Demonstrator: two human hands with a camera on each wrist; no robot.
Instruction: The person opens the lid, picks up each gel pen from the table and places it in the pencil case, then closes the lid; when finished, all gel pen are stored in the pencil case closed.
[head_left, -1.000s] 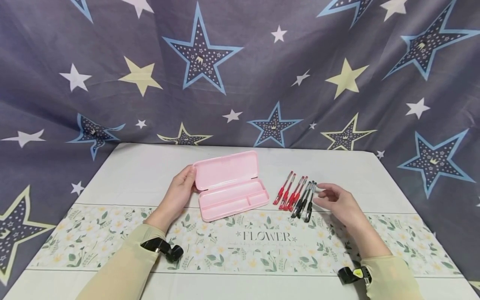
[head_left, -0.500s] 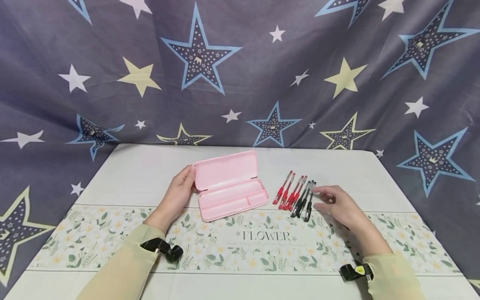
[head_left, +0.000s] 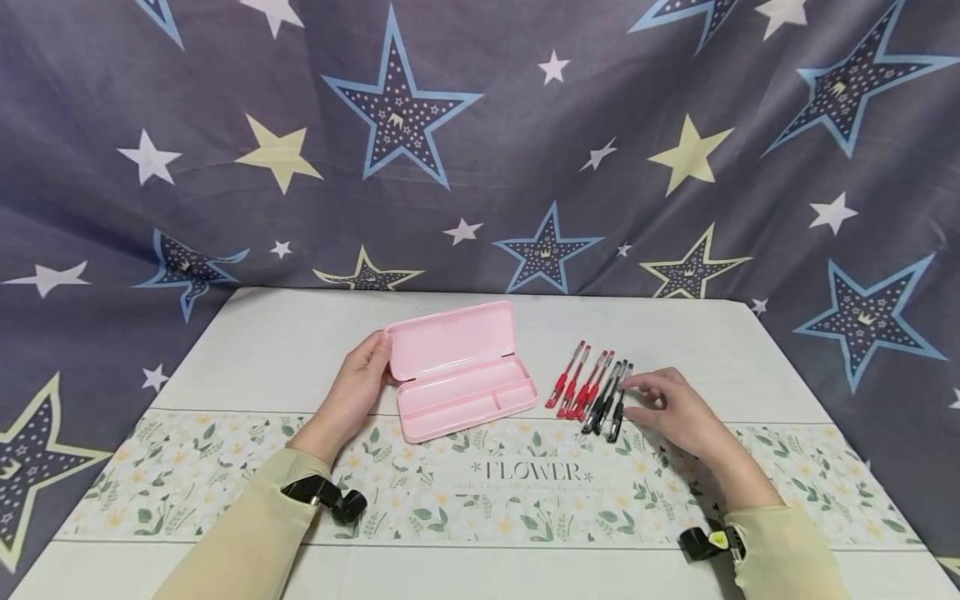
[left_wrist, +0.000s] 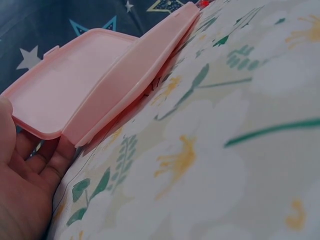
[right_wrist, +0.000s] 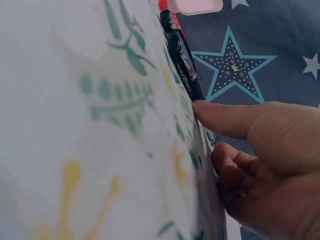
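While the left hand (head_left: pixel 354 382) grips the opened pink pencil case (head_left: pixel 456 337) at its lid's left side, we find the right hand (head_left: pixel 672 410) relaxed, ungrasping, at the rightmost black pen (head_left: pixel 618 414). Opening we judge complete; the pens (head_left: pixel 596 410) lie right, none inside.

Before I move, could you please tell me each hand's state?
Left hand: holding the pink case.
Right hand: at a black pen, grip unclear.
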